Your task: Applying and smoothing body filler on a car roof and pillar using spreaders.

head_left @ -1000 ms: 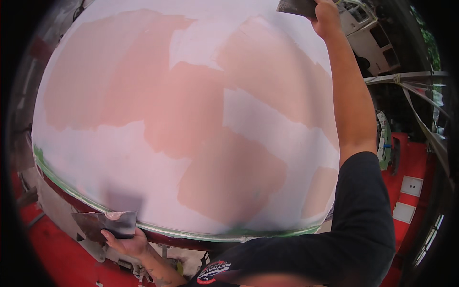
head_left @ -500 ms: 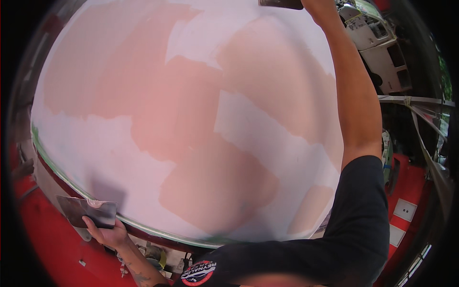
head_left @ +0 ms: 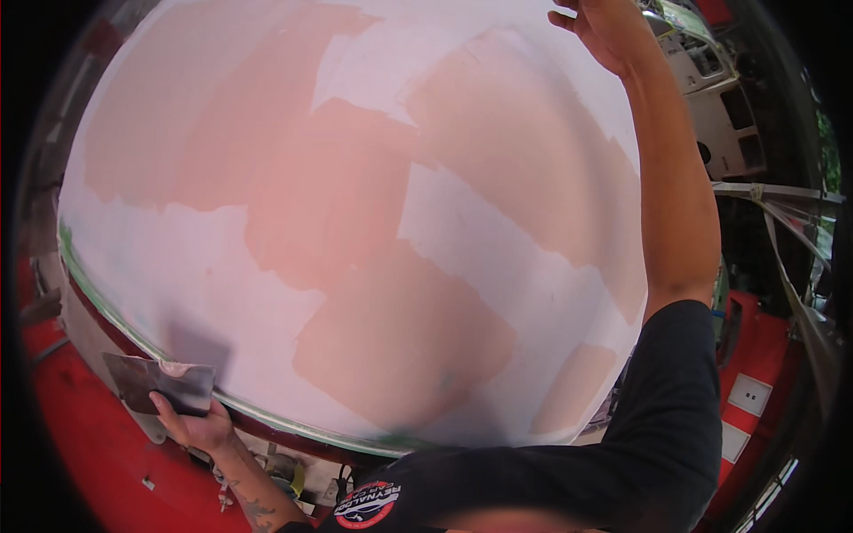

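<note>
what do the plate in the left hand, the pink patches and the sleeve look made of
Plate: probably thin metal, smooth and grey, judging by its soft sheen.
Patches: likely a spread filler or paste, fairly matt, with irregular edges.
Sleeve: dark, matt cloth with soft folds; fibre unclear.

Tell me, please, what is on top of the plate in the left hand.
On the plate, there is pale pink paste at its upper edge, and part of the left hand over its lower edge. What that part covers cannot be seen.
</note>
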`<state>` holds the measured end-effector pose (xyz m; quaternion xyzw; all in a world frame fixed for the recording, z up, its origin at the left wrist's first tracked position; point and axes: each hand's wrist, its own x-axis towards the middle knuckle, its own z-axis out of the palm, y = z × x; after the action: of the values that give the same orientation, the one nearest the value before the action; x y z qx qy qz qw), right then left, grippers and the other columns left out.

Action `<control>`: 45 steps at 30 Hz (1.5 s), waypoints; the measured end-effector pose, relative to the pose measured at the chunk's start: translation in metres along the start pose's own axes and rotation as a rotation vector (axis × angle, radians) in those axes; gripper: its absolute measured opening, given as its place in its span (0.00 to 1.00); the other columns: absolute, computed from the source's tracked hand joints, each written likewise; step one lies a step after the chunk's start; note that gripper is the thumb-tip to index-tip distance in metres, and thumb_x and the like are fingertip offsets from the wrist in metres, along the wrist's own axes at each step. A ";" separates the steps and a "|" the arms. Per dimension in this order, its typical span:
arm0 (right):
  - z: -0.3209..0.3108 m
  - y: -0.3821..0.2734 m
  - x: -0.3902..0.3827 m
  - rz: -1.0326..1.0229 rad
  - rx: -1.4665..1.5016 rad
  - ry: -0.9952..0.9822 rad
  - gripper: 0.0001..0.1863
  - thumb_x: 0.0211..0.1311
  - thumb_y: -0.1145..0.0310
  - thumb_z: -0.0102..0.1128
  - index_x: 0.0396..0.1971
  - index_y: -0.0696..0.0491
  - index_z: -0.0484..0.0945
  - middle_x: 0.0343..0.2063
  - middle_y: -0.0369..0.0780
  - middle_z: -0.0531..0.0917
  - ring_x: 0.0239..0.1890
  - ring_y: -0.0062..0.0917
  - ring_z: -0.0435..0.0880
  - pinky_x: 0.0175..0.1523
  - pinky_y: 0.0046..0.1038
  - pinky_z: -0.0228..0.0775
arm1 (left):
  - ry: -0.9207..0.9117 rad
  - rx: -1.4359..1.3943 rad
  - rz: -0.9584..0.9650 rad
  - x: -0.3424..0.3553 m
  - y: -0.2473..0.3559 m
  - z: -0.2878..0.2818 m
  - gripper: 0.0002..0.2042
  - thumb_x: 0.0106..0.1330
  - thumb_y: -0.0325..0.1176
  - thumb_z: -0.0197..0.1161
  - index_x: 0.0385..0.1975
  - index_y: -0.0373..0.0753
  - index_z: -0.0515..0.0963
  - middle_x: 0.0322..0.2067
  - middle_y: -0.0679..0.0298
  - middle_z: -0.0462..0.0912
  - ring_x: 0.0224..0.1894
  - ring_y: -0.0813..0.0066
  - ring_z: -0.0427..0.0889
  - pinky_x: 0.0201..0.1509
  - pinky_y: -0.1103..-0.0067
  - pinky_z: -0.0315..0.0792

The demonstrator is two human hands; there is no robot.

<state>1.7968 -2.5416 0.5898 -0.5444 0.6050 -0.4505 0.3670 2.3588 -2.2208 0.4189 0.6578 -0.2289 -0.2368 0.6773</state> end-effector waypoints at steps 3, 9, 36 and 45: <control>0.018 0.005 -0.012 -0.015 -0.107 -0.106 0.19 0.73 0.58 0.63 0.55 0.55 0.80 0.32 0.32 0.82 0.32 0.17 0.76 0.35 0.22 0.67 | -0.001 -0.250 -0.143 0.001 0.000 0.001 0.26 0.74 0.43 0.60 0.64 0.31 0.71 0.62 0.56 0.77 0.61 0.65 0.79 0.64 0.70 0.76; 0.036 0.000 -0.033 -0.199 -0.072 -0.186 0.22 0.73 0.64 0.62 0.61 0.58 0.75 0.34 0.35 0.83 0.28 0.13 0.75 0.30 0.18 0.68 | 0.043 -0.285 -0.189 0.008 0.000 -0.004 0.24 0.76 0.41 0.57 0.62 0.28 0.72 0.61 0.53 0.77 0.60 0.67 0.80 0.63 0.69 0.80; -0.074 0.114 0.011 0.099 -1.302 0.408 0.29 0.54 0.73 0.50 0.59 0.47 0.81 0.49 0.54 0.85 0.54 0.51 0.83 0.62 0.45 0.73 | -0.196 -0.266 -0.187 -0.018 -0.009 -0.004 0.29 0.70 0.40 0.65 0.67 0.32 0.68 0.61 0.46 0.75 0.58 0.56 0.80 0.61 0.61 0.78; -0.059 0.134 0.039 0.103 -1.183 0.233 0.22 0.53 0.73 0.53 0.49 0.52 0.85 0.39 0.51 0.88 0.45 0.44 0.87 0.54 0.39 0.75 | -0.296 0.061 0.091 -0.028 -0.002 -0.007 0.31 0.68 0.44 0.68 0.67 0.38 0.69 0.65 0.55 0.74 0.64 0.61 0.75 0.65 0.62 0.73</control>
<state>1.6918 -2.5717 0.4838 -0.5732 0.8146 -0.0762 -0.0453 2.3412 -2.1977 0.4163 0.6250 -0.3630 -0.2930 0.6259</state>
